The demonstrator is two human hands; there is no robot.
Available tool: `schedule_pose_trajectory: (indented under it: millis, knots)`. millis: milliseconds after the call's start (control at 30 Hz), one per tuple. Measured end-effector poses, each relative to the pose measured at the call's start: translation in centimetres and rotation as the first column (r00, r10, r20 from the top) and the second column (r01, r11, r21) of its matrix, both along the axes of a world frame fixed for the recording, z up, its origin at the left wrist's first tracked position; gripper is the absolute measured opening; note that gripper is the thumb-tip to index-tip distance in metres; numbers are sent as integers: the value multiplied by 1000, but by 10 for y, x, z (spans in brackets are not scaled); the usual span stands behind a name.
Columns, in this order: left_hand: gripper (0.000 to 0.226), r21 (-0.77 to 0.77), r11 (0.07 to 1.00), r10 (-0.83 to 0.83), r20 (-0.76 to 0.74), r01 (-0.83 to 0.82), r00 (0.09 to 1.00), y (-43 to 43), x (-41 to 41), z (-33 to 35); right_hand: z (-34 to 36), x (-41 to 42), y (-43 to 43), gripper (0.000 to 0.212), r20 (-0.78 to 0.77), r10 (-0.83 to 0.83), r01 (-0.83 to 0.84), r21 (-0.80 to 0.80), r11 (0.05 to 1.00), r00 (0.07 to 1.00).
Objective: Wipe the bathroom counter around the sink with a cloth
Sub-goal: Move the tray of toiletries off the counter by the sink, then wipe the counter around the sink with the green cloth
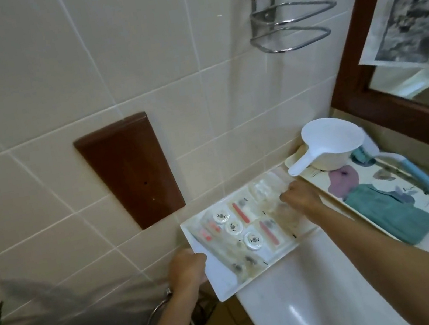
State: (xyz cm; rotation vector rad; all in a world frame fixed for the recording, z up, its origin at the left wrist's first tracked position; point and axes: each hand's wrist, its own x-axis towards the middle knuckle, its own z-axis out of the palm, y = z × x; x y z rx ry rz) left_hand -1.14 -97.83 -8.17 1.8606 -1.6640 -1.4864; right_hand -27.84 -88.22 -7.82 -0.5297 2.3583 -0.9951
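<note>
One head-worn wide-angle view looks forward and steeply down from close above the worktop [326, 279], tilted, facing the tiled wall [79, 71]; the mirror frame [369, 74] cuts the right edge, both forearms entering from below.

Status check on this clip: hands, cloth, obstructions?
Left hand grips amenity tray edge; right hand on its far end. Teal cloth lies untouched on patterned tray. White scoop crowds counter corner.
</note>
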Motion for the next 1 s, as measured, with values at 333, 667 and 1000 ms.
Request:
schedule_pose_trajectory:
  millis: [333, 667, 1000]
  knots:
    - [11, -38, 997, -60, -7, 60, 998, -17, -24, -29, -20, -14, -33, 21, -37, -130, 130, -7, 992, 991]
    - [55, 13, 990, 140, -70, -140, 988, -16, -33, -38, -30, -2, -29, 4, -250, -80, 122, 157, 980, 965]
    - [40, -455, 870, -311, -203, 192, 929, 49, -88, -1, -2, -5, 99, 21, -441, -392, 393, -94, 915, 807]
